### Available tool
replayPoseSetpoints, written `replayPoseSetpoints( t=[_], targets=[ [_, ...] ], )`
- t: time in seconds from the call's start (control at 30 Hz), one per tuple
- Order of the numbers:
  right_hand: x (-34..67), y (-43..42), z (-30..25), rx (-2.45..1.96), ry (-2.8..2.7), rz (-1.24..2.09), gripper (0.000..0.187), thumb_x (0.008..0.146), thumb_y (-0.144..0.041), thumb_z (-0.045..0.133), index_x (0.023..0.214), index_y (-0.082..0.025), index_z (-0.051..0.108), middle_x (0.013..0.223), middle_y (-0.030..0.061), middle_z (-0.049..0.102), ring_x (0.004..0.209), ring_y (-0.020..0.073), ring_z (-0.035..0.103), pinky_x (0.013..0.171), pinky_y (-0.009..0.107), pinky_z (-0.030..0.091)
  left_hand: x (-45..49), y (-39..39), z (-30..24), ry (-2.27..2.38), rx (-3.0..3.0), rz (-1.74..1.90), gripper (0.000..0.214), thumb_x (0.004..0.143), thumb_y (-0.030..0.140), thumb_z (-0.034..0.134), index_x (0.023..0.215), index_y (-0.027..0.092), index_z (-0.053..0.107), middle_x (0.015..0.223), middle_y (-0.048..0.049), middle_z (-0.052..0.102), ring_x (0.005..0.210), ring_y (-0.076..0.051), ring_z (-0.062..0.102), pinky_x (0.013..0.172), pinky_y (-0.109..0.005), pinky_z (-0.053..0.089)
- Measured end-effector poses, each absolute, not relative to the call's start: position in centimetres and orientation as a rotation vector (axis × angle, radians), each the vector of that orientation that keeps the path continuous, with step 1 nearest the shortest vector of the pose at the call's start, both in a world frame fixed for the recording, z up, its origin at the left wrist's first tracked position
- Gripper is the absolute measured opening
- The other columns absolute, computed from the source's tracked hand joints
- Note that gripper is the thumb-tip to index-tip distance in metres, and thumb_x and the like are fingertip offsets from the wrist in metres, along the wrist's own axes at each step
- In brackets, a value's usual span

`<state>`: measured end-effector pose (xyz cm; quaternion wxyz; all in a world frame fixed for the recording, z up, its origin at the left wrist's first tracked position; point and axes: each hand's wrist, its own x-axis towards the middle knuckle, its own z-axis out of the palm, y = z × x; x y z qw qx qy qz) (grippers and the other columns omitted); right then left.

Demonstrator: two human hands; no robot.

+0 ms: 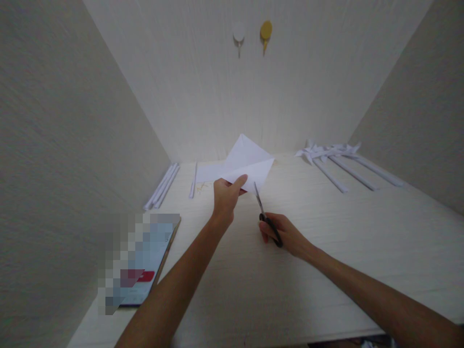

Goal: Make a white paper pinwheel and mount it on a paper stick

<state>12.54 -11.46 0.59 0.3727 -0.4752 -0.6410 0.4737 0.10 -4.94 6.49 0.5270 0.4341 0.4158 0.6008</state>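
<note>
My left hand (226,195) pinches the near edge of a folded white paper (250,164), lifting it above the pale wooden desk (326,251). The paper is folded into a triangular shape with its peak pointing up toward the back wall. My right hand (284,234) is closed on black-handled scissors (264,212). Their blades point up toward the paper's lower edge, and the tips sit just below it.
Rolled white paper sticks (163,186) lie at the back left, one more (193,181) beside them. Several paper pinwheels on sticks (340,162) lie at the back right. A tablet (143,261) leans at the left wall. Two hooks (266,31) hang on the back wall.
</note>
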Motion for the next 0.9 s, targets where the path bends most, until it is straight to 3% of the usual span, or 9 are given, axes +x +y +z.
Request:
replayPoseSetpoints(
  t=[0.9],
  targets=[
    [12.56, -11.40, 0.52, -1.249, -1.676, 1.177, 0.037, 0.076, -0.048, 0.043, 0.055, -0.018, 0.042, 0.050, -0.0009, 0.048, 0.047, 0.0100, 0.043, 0.045, 0.023, 0.033, 0.10, -4.90, 6.54, 1.004, 1.029, 1.439, 0.018, 0.053, 0.021, 0.067, 0.066, 0.009, 0.063, 0.064, -0.0037, 0.065, 0.059, -0.013, 0.060, 0.058, -0.026, 0.051]
  ],
)
